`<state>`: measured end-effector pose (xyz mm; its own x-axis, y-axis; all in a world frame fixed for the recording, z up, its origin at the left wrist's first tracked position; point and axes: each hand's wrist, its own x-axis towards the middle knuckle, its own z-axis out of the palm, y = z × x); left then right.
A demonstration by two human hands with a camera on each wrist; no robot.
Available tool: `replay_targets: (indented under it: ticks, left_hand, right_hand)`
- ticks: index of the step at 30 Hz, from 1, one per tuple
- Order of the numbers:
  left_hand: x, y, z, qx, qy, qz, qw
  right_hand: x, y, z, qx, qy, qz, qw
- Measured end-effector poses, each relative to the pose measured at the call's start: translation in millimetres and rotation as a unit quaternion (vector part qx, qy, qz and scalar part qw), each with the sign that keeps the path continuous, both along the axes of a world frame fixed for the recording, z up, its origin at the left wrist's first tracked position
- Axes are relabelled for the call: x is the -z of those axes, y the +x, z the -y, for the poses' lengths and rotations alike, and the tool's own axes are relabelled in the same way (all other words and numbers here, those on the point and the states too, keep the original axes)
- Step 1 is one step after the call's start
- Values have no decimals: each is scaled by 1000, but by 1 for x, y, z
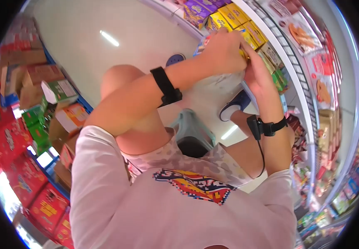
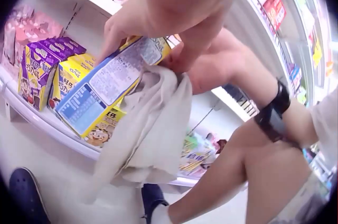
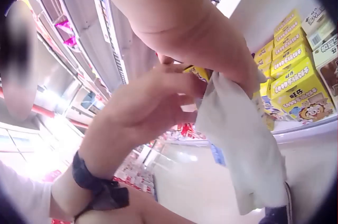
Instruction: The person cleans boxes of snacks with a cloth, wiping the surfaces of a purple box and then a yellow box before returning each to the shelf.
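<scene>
In front of the shelf, both hands meet at a yellow snack box (image 2: 97,97), tilted, with a blue-and-white printed panel on its side. My left hand (image 1: 225,50) grips its upper end from above, fingers over one edge. My right hand (image 1: 256,72) is close beside the left and holds a pale cloth (image 2: 153,123), which hangs in folds below the fingers. Seen from the right wrist, the cloth (image 3: 240,134) drops from under the right hand (image 3: 227,44), and the left hand's fingers (image 3: 182,84) reach in at the box. Its far end is hidden behind the hands.
Yellow boxes (image 3: 301,86) stand in rows on the lower shelf, with purple boxes (image 2: 37,71) beside them. A wire rack edge (image 1: 298,62) runs above. Red cartons (image 1: 17,174) line the left side. A pale green stool (image 1: 188,120) is between the legs.
</scene>
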<state>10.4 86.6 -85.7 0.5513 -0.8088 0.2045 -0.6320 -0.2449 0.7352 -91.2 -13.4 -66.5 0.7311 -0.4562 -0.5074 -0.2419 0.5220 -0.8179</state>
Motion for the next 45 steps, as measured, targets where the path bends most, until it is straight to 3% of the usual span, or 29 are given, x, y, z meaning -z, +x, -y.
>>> replay_targets:
  ticks: [1,3,4,6,8,10,12,14,15,17,19,23,25,26,28,29,33,34,36,38,39,41,44,45]
  left_hand:
    - [-16,9,-2,-18,-7,-11,1000]
    - [-50,23,-5,-2,71,-261,963]
    - [-53,25,-13,-10,55,-279,959]
    - [-68,8,-10,-37,57,-184,981]
    - [-58,-24,3,-107,-95,60,988]
    - [-66,-52,-9,-202,-181,63,960]
    - [-64,-58,0,95,-139,2,986]
    - [-51,-84,16,109,-166,-2,980]
    - [-48,-93,19,129,-188,2,974]
    - [-49,-100,20,149,-190,61,969]
    - [-51,-107,17,170,-166,169,957]
    - [-50,-135,35,155,-154,153,964]
    - [-56,-160,53,-5,-65,143,987]
    - [-51,-158,58,-10,-65,142,988]
    - [-46,-132,50,119,-146,103,977]
    - [-48,-124,46,119,-147,100,977]
    - [-72,-90,29,259,11,134,956]
    - [-73,-87,26,292,52,143,944]
    - [-67,-88,23,269,39,141,952]
    - [-59,-96,24,222,11,137,965]
    - [-56,-100,24,201,-4,136,970]
    - [-56,-101,19,183,-20,137,973]
    - [-61,-99,11,186,45,187,964]
    - [-59,-108,11,96,58,205,972]
  right_hand:
    - [21,-1,13,-12,-31,2,999]
    - [44,-1,19,-19,-79,47,996]
    - [49,1,16,-34,-91,30,995]
    - [60,6,14,-40,-204,0,978]
    - [68,12,10,-51,-317,-25,947]
    - [74,16,7,-58,-424,-42,903]
    - [74,18,3,-68,-478,-55,874]
    - [73,22,0,-117,-743,-91,652]
    - [72,24,1,-126,-746,-91,648]
    - [71,30,9,-158,-823,-11,546]
    - [70,31,20,-162,-830,-30,533]
    - [75,36,38,-174,-836,-82,515]
    - [81,37,45,-161,-834,-96,518]
    - [84,39,50,-147,-832,-110,523]
    - [84,41,53,-147,-832,-107,524]
    - [83,39,54,-142,-832,-110,526]
    - [93,35,50,-134,-838,-110,517]
    - [96,33,46,-112,-856,-90,497]
    - [101,30,33,-92,-869,-68,480]
    - [101,27,7,-63,-822,8,566]
    - [103,28,-4,-62,-820,8,568]
    - [105,30,-24,-95,-782,44,615]
    - [105,45,-36,-153,-750,9,643]
    - [106,49,-38,-156,-741,-1,653]
